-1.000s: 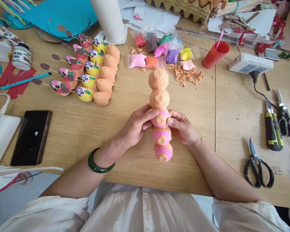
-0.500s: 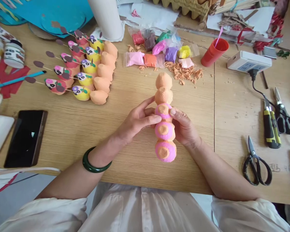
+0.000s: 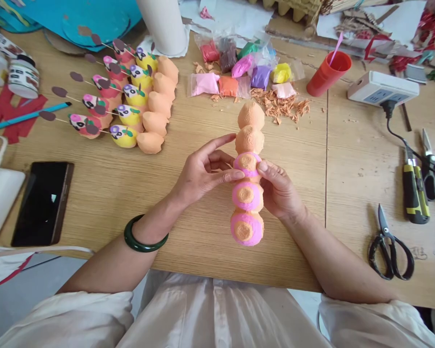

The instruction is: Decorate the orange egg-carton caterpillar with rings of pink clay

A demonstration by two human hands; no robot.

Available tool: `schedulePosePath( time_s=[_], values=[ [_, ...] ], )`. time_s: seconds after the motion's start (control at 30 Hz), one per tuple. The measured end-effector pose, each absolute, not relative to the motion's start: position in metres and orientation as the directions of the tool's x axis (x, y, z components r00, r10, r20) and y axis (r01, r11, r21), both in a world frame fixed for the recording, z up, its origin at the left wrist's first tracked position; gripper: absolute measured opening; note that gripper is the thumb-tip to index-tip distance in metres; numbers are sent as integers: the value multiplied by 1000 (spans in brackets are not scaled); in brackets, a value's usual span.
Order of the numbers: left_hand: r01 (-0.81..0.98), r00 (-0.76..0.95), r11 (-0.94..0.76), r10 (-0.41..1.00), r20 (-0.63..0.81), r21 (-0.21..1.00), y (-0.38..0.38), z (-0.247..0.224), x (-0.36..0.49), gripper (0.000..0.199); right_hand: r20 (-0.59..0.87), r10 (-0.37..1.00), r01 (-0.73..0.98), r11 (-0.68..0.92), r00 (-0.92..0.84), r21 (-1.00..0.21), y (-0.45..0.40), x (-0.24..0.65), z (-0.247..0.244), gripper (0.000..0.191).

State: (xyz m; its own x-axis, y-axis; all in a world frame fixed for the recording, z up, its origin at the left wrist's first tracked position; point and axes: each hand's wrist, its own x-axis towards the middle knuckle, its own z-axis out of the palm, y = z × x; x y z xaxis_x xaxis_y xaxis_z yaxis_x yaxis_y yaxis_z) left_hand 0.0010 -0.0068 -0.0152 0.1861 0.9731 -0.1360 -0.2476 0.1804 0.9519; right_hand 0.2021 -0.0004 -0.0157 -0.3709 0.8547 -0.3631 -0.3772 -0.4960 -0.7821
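Wooden tabletop (image 3: pixel 137 183) read as a clock face: 12 at the far edge, centre on the work. A column of five joined orange egg-carton cups (image 3: pixel 247 193) is held at centre, long axis roughly 12 to 6, lower three cups ringed in pink, bottom end toward the 6 o'clock table edge. Whether the bottom cup bears on the table cannot be told. A row of painted yellow-and-pink egg-carton figures on skewers (image 3: pixel 136 95) and a row of plain orange cups (image 3: pixel 155 108) are placed at 10, clear bags of coloured modelling clay (image 3: pixel 203 83) at 12, a red plastic cup (image 3: pixel 328 72) at 1, a white power strip (image 3: pixel 383 88) at 2, a yellow-and-black utility knife (image 3: pixel 415 193) at 3, black-handled scissors (image 3: pixel 390 258) at 4, a black smartphone (image 3: pixel 41 203) at 9. Grip is narrow on the right hand (image 3: pixel 280 189): the column is pinched at the upper pink ring, right thumb (image 3: pixel 262 166) on its near face. Left hand (image 3: pixel 203 176) is loose, fingers spread, one left fingertip (image 3: pixel 241 175) touching the column, a green jade bangle (image 3: pixel 143 246) on the wrist. Risks, as judged: one-sided pinch could let the column roll or tip; excess thumb pressure could dent the cup or crack a joint; contact could smear the pink if it is not dry, which cannot be told.
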Motion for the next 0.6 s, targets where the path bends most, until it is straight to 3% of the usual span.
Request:
schedulePosePath(
  time_s=[0.23,0.47,0.6],
  values=[
    [-226,199,184,970,-140,957,-6,-12,1,85,-328,878,-356,-448,-349,-820,-4,200,-12,50],
    [-226,208,154,972,-106,962,-7,-9,4,70,-303,891,-347,-417,-337,-841,-8,198,-7,49],
    [-230,192,176,972,-133,957,-7,-11,5,73,-311,891,-336,-419,-330,-844,-8,197,-11,51]
  ],
)
